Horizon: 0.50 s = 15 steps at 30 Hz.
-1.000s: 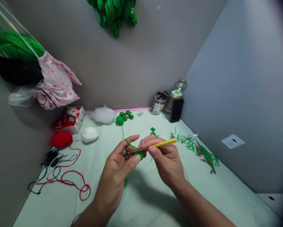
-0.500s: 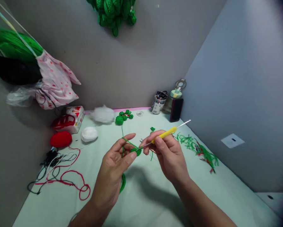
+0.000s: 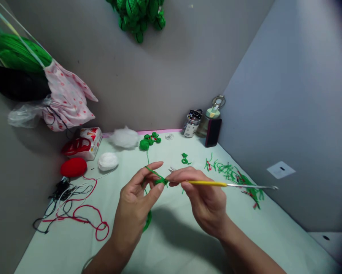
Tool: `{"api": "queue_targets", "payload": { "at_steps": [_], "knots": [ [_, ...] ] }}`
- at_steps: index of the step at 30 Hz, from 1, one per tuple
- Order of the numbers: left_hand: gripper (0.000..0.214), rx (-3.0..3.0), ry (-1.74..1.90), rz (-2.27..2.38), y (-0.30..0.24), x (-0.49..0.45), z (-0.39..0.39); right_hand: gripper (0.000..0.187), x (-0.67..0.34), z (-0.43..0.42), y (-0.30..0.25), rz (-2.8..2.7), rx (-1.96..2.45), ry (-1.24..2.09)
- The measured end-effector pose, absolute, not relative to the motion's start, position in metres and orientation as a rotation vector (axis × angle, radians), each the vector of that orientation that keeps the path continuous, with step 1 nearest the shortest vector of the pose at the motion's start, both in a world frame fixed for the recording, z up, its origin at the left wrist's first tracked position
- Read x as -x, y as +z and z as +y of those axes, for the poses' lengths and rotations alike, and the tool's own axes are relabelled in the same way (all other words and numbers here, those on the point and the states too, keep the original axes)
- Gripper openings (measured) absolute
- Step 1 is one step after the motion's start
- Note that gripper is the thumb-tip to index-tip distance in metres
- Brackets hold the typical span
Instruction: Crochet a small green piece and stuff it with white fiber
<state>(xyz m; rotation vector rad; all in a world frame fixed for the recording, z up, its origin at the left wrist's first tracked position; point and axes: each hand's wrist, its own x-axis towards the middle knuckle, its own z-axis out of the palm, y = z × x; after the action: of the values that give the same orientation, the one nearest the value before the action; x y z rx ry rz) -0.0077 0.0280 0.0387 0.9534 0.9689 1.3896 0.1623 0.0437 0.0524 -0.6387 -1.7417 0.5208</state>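
My left hand (image 3: 138, 199) pinches a small piece of green crochet (image 3: 160, 181) between thumb and fingers. A strand of green yarn (image 3: 152, 170) loops over its raised index finger and runs back to a green yarn ball (image 3: 144, 144). In my right hand (image 3: 203, 198) is a crochet hook (image 3: 207, 183) with a yellow grip, held closed between thumb and fingers and lying nearly level. One metal end points right; the other reaches the crochet, its tip hidden by fingers and yarn. Below my left palm hangs a green loop of yarn (image 3: 148, 221).
At the left lie a red yarn ball (image 3: 73, 167), a white yarn ball (image 3: 108, 162) and tangled cords (image 3: 64, 190). White stuffing (image 3: 125, 137) sits at the back. A phone (image 3: 213, 132) leans near a can of tools (image 3: 191, 125). Green yarn scraps (image 3: 230, 171) lie right; scissors (image 3: 172, 169) show partly behind my hands.
My right hand has turned the hook from slanting upward to nearly level, its free end swinging down and right. My left hand has barely moved, still holding the crochet.
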Motion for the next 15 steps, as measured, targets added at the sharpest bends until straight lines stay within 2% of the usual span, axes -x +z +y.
{"api": "queue_targets", "payload": {
  "at_steps": [4,6,8,10,15],
  "knots": [
    [0.037,-0.984,1.422,1.041,0.039,0.005,0.024,0.023,-0.163,0.046,0.05,-1.911,0.621,0.17],
    [0.046,-0.828,1.385,0.919,0.041,0.004,0.024,0.025,-0.162,0.046,0.048,-1.998,0.59,-0.052],
    [0.053,-0.636,1.276,0.775,0.046,0.004,0.027,0.028,-0.163,0.046,0.047,-2.022,0.576,-0.13],
    [0.05,-0.505,1.2,0.704,0.051,0.006,0.03,0.029,-0.163,0.046,0.047,-1.903,0.606,0.062],
    [0.043,-0.483,1.279,0.695,0.058,0.009,0.032,0.02,-0.16,0.049,0.051,-1.439,0.622,0.809]
  ]
}}
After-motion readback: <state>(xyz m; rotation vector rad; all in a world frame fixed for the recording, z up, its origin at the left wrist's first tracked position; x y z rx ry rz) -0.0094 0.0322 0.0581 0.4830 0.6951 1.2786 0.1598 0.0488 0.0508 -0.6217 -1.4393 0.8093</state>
